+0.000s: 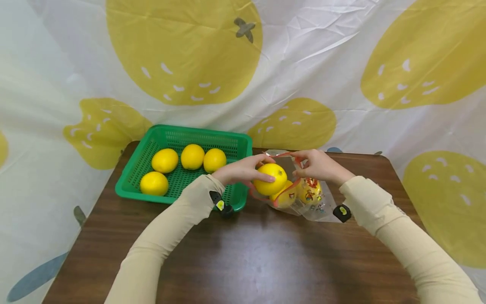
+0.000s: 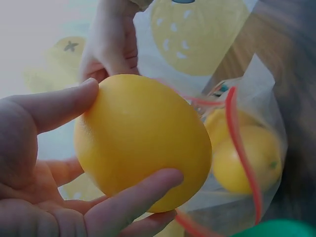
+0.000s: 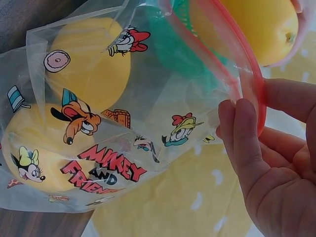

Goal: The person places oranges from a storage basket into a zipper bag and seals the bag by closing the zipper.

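My left hand (image 1: 248, 169) grips a yellow orange (image 1: 271, 179) at the mouth of a clear zip bag (image 1: 322, 211). In the left wrist view the thumb and fingers wrap around this orange (image 2: 143, 143). The red zip edge (image 3: 256, 89) of the bag is pinched between the thumb and fingers of my right hand (image 3: 276, 143), which holds the mouth apart. Two more yellow oranges (image 3: 91, 64) lie inside the bag, behind printed cartoon figures. In the head view my right hand (image 1: 319, 166) is at the bag's far right corner.
A green plastic basket (image 1: 123, 185) stands at the left back of the brown wooden table (image 1: 243, 261), with several yellow oranges (image 1: 192, 156) in it. Its right end is close beside the bag. A fruit-printed curtain (image 1: 303, 63) hangs behind the table.
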Tool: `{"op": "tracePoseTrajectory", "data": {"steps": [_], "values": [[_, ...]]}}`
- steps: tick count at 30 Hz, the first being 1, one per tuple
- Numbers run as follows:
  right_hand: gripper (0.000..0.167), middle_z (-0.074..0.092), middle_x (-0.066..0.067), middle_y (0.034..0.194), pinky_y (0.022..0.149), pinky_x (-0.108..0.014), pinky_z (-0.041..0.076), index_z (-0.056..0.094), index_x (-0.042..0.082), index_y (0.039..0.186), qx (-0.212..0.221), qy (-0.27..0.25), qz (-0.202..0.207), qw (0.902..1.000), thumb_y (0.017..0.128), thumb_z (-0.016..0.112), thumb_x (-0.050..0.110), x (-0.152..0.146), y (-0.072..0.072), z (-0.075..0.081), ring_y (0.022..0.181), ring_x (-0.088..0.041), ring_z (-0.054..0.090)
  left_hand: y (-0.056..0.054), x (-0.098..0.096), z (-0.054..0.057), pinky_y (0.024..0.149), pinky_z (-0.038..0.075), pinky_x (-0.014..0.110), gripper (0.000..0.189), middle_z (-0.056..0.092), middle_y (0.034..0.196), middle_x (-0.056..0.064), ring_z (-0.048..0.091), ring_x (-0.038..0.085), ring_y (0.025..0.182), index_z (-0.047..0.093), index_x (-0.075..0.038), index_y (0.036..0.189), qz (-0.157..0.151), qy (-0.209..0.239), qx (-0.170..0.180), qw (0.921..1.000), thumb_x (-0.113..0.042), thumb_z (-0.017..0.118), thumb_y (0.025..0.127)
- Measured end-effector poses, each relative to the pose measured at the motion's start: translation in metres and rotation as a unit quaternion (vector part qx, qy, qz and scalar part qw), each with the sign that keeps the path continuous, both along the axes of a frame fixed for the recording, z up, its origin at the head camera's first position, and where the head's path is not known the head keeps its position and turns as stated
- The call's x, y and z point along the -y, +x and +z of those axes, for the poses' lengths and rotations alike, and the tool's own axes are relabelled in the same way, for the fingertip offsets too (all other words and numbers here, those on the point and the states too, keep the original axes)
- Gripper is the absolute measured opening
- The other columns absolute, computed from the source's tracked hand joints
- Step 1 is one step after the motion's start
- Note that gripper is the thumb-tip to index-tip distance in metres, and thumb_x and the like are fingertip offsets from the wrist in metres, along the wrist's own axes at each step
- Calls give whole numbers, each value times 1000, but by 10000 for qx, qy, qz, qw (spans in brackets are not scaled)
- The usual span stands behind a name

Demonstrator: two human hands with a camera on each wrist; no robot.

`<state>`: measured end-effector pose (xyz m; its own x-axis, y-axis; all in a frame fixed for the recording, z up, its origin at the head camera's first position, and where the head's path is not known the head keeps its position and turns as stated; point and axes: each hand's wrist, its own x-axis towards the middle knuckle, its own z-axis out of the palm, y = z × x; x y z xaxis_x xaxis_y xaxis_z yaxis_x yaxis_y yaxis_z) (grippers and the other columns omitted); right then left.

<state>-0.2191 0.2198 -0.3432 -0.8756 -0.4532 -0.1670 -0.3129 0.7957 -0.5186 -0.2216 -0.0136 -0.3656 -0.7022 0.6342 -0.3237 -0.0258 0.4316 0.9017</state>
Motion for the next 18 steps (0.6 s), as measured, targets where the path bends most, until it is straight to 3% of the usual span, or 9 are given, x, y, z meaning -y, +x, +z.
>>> {"op": "tracePoseTrajectory", "data": {"steps": [8,12,18], "values": [[60,56,-24,117,54,-27,48,45,1,132,-53,8,71,10000,79,68,18,0,-1,-1,66,-14,60,-2,-13,-11,69,53,44,56,43,124,13,55,26,94,38,-13,132,135,12,249,9996,-22,65,84],[60,56,-25,116,51,-28,46,45,0,132,-45,-11,66,10000,79,67,17,1,-1,0,58,-15,57,-2,-18,-16,67,53,45,57,46,121,13,55,25,93,39,-12,131,312,-1,84,9995,-23,66,83],[58,58,-23,112,46,-28,43,45,1,132,41,-116,79,9999,80,66,12,2,0,-2,48,-13,50,2,-22,-23,66,54,35,58,48,120,12,51,23,97,41,-9,130,542,-110,-506,9972,-24,68,81]]}}
